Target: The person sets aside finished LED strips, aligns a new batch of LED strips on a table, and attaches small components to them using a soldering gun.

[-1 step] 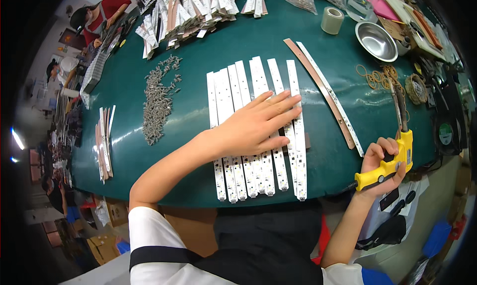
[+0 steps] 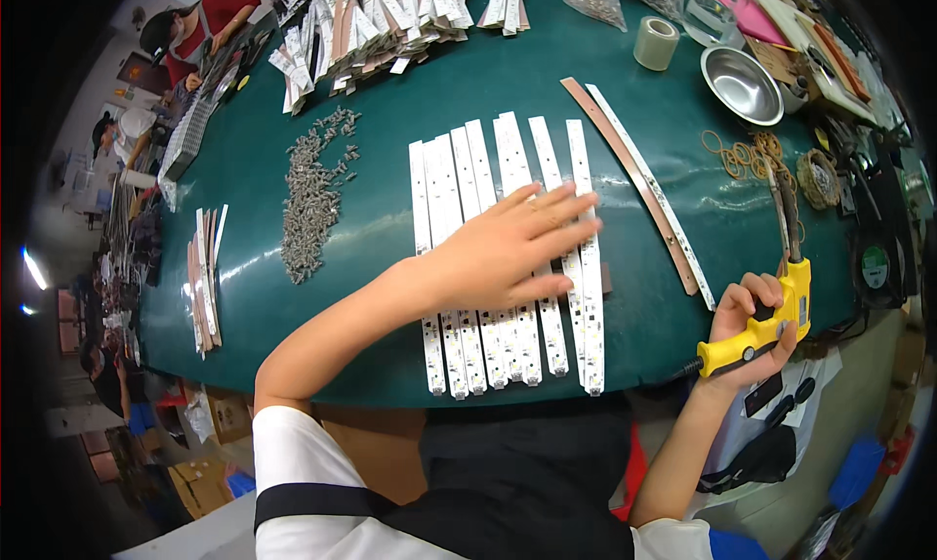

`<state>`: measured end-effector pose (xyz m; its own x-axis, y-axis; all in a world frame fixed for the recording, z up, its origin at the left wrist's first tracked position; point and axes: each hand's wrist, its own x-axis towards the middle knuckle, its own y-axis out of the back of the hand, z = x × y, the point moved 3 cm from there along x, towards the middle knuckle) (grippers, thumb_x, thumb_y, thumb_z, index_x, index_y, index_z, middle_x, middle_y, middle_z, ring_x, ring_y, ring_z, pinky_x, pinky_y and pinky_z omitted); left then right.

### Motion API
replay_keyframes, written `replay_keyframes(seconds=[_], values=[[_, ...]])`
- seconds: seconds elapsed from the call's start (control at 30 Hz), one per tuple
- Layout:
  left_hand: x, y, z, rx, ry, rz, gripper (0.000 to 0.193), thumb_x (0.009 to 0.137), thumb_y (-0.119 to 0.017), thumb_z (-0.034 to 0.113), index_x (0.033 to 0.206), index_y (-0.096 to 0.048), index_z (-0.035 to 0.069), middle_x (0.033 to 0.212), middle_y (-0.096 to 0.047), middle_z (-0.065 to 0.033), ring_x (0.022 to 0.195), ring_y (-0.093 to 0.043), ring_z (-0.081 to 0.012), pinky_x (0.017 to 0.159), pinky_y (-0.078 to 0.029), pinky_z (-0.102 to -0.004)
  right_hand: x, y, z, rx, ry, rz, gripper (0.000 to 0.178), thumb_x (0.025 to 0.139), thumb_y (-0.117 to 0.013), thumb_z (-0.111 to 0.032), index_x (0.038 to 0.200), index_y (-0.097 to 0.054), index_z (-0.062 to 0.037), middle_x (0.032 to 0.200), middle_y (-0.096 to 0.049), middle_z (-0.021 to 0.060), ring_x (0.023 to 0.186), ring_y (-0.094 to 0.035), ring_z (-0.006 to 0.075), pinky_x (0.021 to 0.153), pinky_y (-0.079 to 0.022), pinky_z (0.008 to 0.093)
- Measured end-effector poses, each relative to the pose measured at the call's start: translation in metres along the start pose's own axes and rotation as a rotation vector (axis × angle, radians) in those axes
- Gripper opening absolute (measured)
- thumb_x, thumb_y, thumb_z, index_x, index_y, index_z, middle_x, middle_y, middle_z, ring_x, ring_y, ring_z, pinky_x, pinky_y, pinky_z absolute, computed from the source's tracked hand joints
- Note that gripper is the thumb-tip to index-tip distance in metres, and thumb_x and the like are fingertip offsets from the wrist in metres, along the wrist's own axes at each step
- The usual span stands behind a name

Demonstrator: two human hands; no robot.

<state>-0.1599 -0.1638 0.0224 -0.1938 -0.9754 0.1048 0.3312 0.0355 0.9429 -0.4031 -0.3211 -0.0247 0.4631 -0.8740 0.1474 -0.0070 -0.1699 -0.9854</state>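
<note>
My left hand lies palm down with its fingers spread over a row of white LED strip boards. The boards stand side by side, slightly fanned, with their near ends close to the table's front edge. Beneath the palm, the middle parts of several boards are hidden. At the right edge of the table my right hand is wrapped round the handle of a yellow soldering gun, its metal tip pointing away from me. Between the hands and farther back lie a brown strip and a white LED strip board.
Left of the row is a heap of small grey metal parts. Beyond it lie bundled strips. A tape roll, a metal bowl and rubber bands are at the right. One co-worker sits far left.
The fingertips of my left hand have shifted very slightly right and toward me over the boards. My right hand still holds the soldering gun in the same place.
</note>
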Motion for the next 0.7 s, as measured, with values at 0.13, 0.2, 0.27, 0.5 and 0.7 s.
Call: replay_keyframes(seconds=[0.13,0.2,0.27,0.5,0.7], values=[[-0.005,-0.015,0.013,-0.02,-0.036,0.002,0.056,0.09,-0.056,0.039,0.137,-0.045,0.012,0.148,-0.034,-0.0132,0.137,-0.032,-0.0319,0.111,-0.027,-0.0472,0.0,-0.001,0.002,-0.015,-0.029,-0.005,0.06,0.081,-0.062,-0.011,0.134,-0.037,0.0004,0.093,-0.046,0.0057,0.087,-0.044,0.0156,0.074,-0.037,0.0289],[-0.001,-0.016,0.015,-0.011,-0.013,0.021,0.056,0.09,-0.056,0.04,0.137,-0.044,0.012,0.148,-0.035,-0.0134,0.136,-0.033,-0.0322,0.11,-0.028,-0.0471,0.0,-0.001,0.001,-0.016,-0.015,-0.001,0.063,0.081,-0.062,-0.011,0.136,-0.034,0.0008,0.094,-0.045,0.0055,0.087,-0.043,0.0156,0.075,-0.037,0.0292],[-0.001,-0.016,0.015,-0.003,0.004,0.039,0.057,0.09,-0.056,0.04,0.137,-0.044,0.011,0.147,-0.035,-0.0137,0.136,-0.033,-0.0325,0.11,-0.029,-0.0471,0.0,0.0,0.0,-0.02,-0.019,-0.004,0.065,0.081,-0.062,-0.011,0.137,-0.033,0.001,0.094,-0.045,0.0054,0.088,-0.043,0.0155,0.075,-0.037,0.0292],[-0.014,-0.014,0.015,0.009,0.026,0.104,0.069,0.09,-0.052,0.046,0.14,-0.037,0.001,0.148,-0.031,-0.0195,0.137,-0.03,-0.0379,0.111,-0.027,-0.0474,0.002,-0.002,0.002,-0.023,-0.021,-0.018,0.07,0.08,-0.062,-0.009,0.141,-0.028,0.0019,0.093,-0.042,0.0048,0.088,-0.043,0.0155,0.074,-0.036,0.0289],[-0.031,-0.02,0.019,-0.096,0.044,0.128,0.075,0.092,-0.049,0.049,0.138,-0.033,-0.007,0.148,-0.026,-0.0255,0.139,-0.025,-0.0392,0.113,-0.023,-0.0455,0.004,-0.003,0.005,0.017,-0.056,-0.027,0.075,0.077,-0.061,-0.002,0.142,-0.025,0.0039,0.092,-0.039,0.0045,0.088,-0.041,0.0154,0.074,-0.036,0.027]])
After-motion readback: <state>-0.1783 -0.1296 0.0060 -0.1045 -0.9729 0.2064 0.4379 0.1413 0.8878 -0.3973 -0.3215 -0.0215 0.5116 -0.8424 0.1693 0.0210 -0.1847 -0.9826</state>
